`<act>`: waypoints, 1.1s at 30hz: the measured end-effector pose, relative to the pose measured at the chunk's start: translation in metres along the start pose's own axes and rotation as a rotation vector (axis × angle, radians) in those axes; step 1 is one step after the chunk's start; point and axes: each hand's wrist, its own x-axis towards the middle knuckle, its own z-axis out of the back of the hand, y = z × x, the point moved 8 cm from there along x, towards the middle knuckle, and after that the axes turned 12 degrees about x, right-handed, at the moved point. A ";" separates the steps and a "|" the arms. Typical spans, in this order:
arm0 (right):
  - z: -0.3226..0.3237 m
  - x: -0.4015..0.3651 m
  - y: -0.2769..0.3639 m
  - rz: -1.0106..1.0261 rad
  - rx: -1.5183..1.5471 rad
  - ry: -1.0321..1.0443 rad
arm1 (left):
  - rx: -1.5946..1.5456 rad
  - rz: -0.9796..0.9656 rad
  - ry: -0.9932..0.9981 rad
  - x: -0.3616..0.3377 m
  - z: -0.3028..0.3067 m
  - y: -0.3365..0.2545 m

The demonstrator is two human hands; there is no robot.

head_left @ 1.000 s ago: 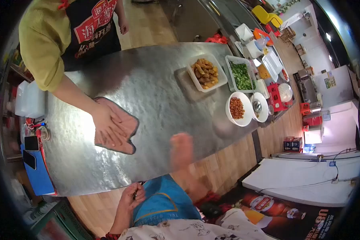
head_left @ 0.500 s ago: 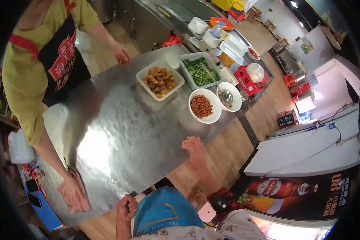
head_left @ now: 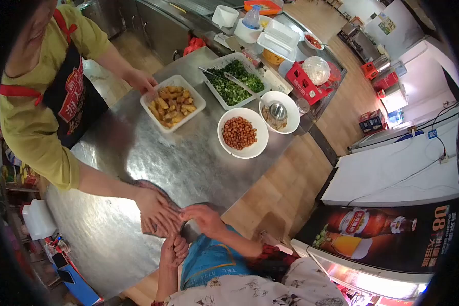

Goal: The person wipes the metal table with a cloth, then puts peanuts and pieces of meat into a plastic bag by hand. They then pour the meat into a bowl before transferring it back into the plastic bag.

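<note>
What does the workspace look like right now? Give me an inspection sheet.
Surface: steel table, shiny with glare.
Job's things: pink cloth near the table's front edge, under a co-worker's hand.
Clutter: tray of fried pieces, touched by the co-worker's other hand; basket of chopped greens; bowl of peanuts; bowl with a spoon.
Hands: left hand at the table edge, fingers curled; right hand on the edge beside the cloth; grip unclear.
Cables: black cable on the white surface at right.
Surroundings: wooden floor, beer poster, red crate.
</note>
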 end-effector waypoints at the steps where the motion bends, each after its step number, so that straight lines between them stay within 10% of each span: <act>1: 0.019 -0.006 -0.013 -0.252 0.612 -0.130 | -0.002 0.007 -0.013 0.004 -0.005 -0.002; 2: 0.023 -0.018 -0.025 -0.510 1.226 -0.265 | 0.024 0.012 -0.004 0.007 -0.010 -0.003; 12: 0.076 -0.004 -0.012 -0.910 1.731 -0.369 | 0.037 0.029 0.021 0.030 -0.021 0.002; 22: 0.052 0.015 -0.034 -0.938 0.430 0.250 | -0.062 -0.027 -0.080 0.034 -0.001 -0.003; 24: 0.106 0.063 0.033 -0.176 -0.643 -0.187 | -0.056 -0.044 -0.078 0.027 0.002 -0.005; 33: 0.036 0.028 -0.009 0.222 -0.538 0.401 | -0.139 -0.138 -0.220 0.008 0.032 -0.004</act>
